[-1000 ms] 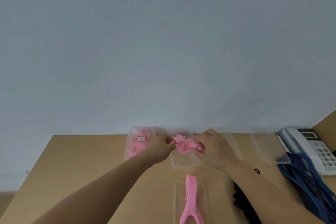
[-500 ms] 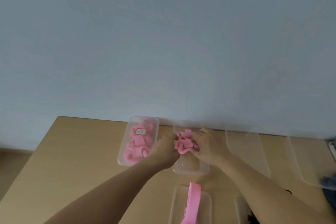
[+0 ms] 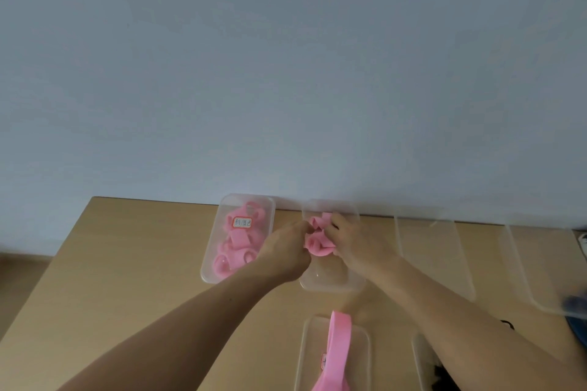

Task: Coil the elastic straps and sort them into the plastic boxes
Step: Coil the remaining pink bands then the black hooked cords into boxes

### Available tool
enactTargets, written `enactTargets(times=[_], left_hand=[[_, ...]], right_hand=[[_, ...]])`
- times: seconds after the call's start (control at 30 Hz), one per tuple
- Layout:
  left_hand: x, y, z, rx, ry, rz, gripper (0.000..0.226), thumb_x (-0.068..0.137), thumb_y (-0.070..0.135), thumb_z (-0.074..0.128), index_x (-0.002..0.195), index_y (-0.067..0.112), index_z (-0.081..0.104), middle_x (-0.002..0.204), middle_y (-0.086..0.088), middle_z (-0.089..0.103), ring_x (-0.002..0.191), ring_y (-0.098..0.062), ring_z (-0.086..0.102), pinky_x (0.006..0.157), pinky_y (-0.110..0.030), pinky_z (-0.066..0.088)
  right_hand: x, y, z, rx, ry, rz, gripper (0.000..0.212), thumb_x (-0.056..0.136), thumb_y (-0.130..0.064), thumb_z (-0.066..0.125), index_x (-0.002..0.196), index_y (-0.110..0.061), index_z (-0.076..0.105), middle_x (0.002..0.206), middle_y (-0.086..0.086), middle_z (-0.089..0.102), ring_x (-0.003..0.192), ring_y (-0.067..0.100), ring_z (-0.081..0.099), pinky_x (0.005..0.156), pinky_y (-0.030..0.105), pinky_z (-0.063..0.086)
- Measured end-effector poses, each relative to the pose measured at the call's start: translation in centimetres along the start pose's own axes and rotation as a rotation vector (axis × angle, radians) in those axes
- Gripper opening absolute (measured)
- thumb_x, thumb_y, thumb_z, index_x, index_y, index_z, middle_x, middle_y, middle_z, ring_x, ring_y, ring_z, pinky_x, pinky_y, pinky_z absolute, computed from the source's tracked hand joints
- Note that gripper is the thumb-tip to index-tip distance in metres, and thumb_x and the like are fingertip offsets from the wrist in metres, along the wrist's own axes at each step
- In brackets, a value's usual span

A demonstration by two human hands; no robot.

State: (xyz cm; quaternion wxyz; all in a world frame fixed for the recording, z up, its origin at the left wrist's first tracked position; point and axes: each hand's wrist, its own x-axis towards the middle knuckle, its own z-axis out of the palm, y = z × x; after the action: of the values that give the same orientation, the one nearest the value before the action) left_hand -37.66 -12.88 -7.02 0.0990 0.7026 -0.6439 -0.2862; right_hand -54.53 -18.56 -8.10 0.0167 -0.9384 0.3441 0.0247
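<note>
Both hands are working over the middle clear box (image 3: 330, 284) near the table's far edge. The left hand (image 3: 286, 251) is pinching one side of the pink strap bundle (image 3: 317, 241) with curled fingers. The right hand (image 3: 352, 244) is gripping the other side, fingers curled round it.

- The loops are looking slack.
- Tightening them and seating the coil flat in the box before letting go should stop it springing open.
- The tan table (image 3: 111, 279) is also carrying a labelled box (image 3: 208, 263) of pink coils to the left.
- A loose pink strap (image 3: 340, 343) is lying across a nearer box.
- A plain pale wall (image 3: 286, 73) is filling the background.
</note>
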Motion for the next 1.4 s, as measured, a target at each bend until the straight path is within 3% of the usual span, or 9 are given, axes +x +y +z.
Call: enactTargets(times=[0.1,0.2,0.3,0.4,0.5,0.67,0.8,1.0,1.4], left_hand=[[-0.3,0.1,0.4,0.076,0.027,-0.002,0.04,0.09,0.016,0.048,0.13,0.02,0.051,0.128,-0.002,0.055,0.113,-0.025,0.056,0.08,-0.03,0.041],[-0.6,0.4,1.0,0.346,0.13,0.09,0.05,0.089,0.013,0.047,0.138,0.021,0.042,0.147,-0.006,0.036,0.139,-0.031,0.03,0.107,-0.033,0.03],[-0.6,1.0,2.0,0.513,0.12,0.285,0.053,0.094,0.017,0.042,0.147,0.014,0.038,0.162,-0.009,0.019,0.152,-0.032,0.002,0.121,-0.043,0.005],[-0.5,1.1,2.7,0.683,0.074,0.387,0.046,0.097,0.023,0.037,0.139,0.007,0.047,0.143,-0.01,0.044,0.143,-0.035,0.022,0.117,-0.047,0.015],[-0.5,1.0,2.7,0.697,0.072,0.349,0.046,0.098,0.024,0.039,0.14,0.006,0.046,0.137,-0.011,0.047,0.14,-0.037,0.029,0.112,-0.051,0.025],[-0.7,1.0,2.4,0.652,0.097,0.326,0.038,0.094,0.027,0.049,0.124,0.009,0.064,0.133,-0.008,0.057,0.136,-0.033,0.041,0.104,-0.048,0.039],[-0.9,1.5,2.0,0.652,0.18,0.358,0.024,0.077,0.03,0.069,0.096,0.016,0.075,0.107,-0.003,0.071,0.113,-0.027,0.064,0.087,-0.035,0.053],[-1.4,1.8,3.0,0.622,0.224,0.497,0.023,0.08,0.023,0.054,0.088,0.018,0.075,0.095,-0.002,0.069,0.097,-0.027,0.064,0.085,-0.038,0.051],[-2.4,1.6,2.2,0.577,0.189,0.438,0.03,0.078,0.026,0.066,0.107,0.025,0.075,0.118,-0.005,0.069,0.112,-0.028,0.063,0.087,-0.039,0.054]], right_hand=[[0.1,-0.6,-0.1,-0.003,-0.02,0.084,0.053,0.092,-0.019,0.06,0.142,-0.017,0.041,0.125,0.005,0.049,0.101,0.023,0.057,0.059,0.027,0.036],[-1.0,-0.8,-0.8,0.015,0.027,0.087,0.06,0.046,-0.021,0.096,0.1,-0.011,0.07,0.091,0.005,0.063,0.067,0.02,0.063,0.04,0.021,0.036],[-1.7,-0.2,-0.3,0.076,0.038,0.135,0.046,0.057,-0.024,0.093,0.096,-0.013,0.07,0.095,0.004,0.065,0.084,0.022,0.066,0.059,0.026,0.05],[-1.8,0.6,0.4,0.07,0.059,0.135,0.029,0.077,-0.018,0.076,0.103,-0.01,0.068,0.104,0.006,0.065,0.1,0.028,0.061,0.081,0.034,0.053],[-2.4,1.2,0.8,0.079,0.043,0.13,0.034,0.086,-0.024,0.061,0.118,-0.013,0.063,0.121,0.002,0.062,0.113,0.027,0.054,0.094,0.036,0.046],[-3.9,1.4,1.0,0.175,0.182,0.097,0.038,0.085,-0.031,0.053,0.114,-0.011,0.066,0.118,0.002,0.064,0.106,0.026,0.058,0.089,0.04,0.051],[-5.0,2.1,1.5,0.114,0.232,0.037,0.029,0.079,-0.024,0.066,0.105,-0.013,0.073,0.115,0.0,0.069,0.101,0.027,0.063,0.082,0.042,0.054],[-4.3,1.1,1.1,0.048,0.207,0.067,0.023,0.072,-0.027,0.074,0.095,-0.021,0.074,0.1,-0.006,0.071,0.095,0.021,0.062,0.073,0.034,0.05],[-5.0,1.2,0.3,0.093,0.156,0.053,0.032,0.069,-0.023,0.075,0.1,-0.017,0.071,0.108,-0.001,0.069,0.103,0.025,0.063,0.079,0.038,0.052]])
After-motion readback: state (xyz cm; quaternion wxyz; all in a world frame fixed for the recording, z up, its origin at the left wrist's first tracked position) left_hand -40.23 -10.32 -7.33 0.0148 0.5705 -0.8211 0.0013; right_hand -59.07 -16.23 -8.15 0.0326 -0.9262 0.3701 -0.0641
